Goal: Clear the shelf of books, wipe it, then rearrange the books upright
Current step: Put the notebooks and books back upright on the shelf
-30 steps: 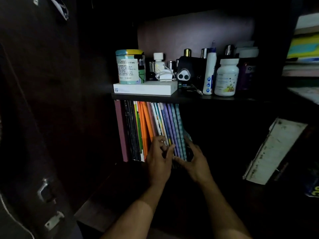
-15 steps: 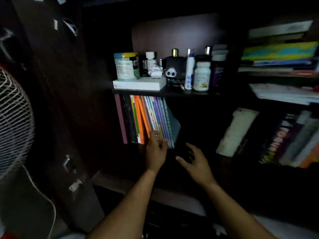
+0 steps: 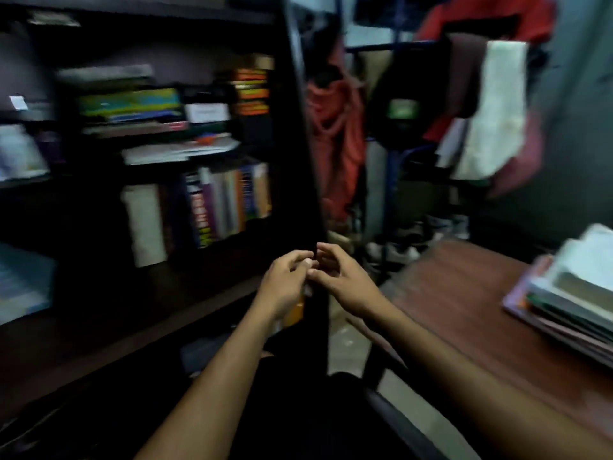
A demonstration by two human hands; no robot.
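The upright books [image 3: 229,202] stand spine-out on a lower shelf [image 3: 185,260] of the dark bookcase, long axes vertical and leaning a little left, with a pale thick volume [image 3: 146,224] at their left end. Above them lie flat stacks of books [image 3: 132,104], long axes level. A second ago both hands were at a row of thin coloured notebooks under a shelf of bottles; now the view has swung right, that row is out of sight, and the hands have come away from it. The left hand [image 3: 285,283] and right hand [image 3: 341,277] meet in front of the bookcase's side panel [image 3: 298,144], fingers loosely curled and fingertips touching; neither grip appears to hold a book, though blur hides detail. On the desk [image 3: 464,293] to the right a stack of books [image 3: 570,293] lies flat. Judging by this, clearing is under way, and wiping has not begun.
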